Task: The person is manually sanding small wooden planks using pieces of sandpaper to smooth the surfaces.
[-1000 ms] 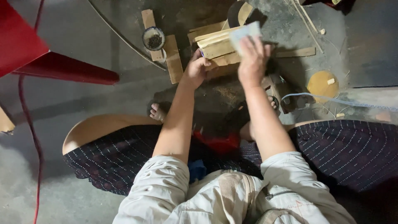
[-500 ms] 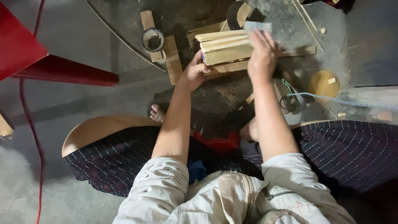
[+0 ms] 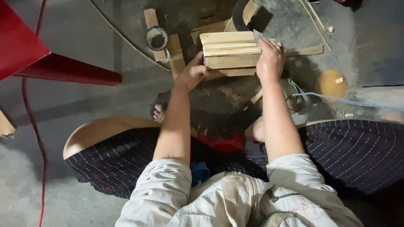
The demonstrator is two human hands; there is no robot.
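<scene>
A block of stacked pale wooden slats [image 3: 229,50] lies over the dusty floor in front of me. My left hand [image 3: 193,73] grips its near left end. My right hand [image 3: 269,59] presses down on the block's right end with a small grey sheet [image 3: 257,36] under the fingers; only a corner of the sheet shows. Both forearms reach out from my lap, over a dark patterned cloth [image 3: 357,151].
A small bowl of dark bits [image 3: 156,38] sits on wooden strips [image 3: 176,59] left of the block. A red stool [image 3: 63,69] and red cable [image 3: 33,126] are at left. A round wooden disc [image 3: 331,83] and blue cord [image 3: 349,101] lie at right. A curved wooden board [image 3: 105,128] is beside my foot [image 3: 159,111].
My right hand has come down from the block's far top, with the grey sheet, onto its right end. The block now lies squarer to me. My left hand kept its grip.
</scene>
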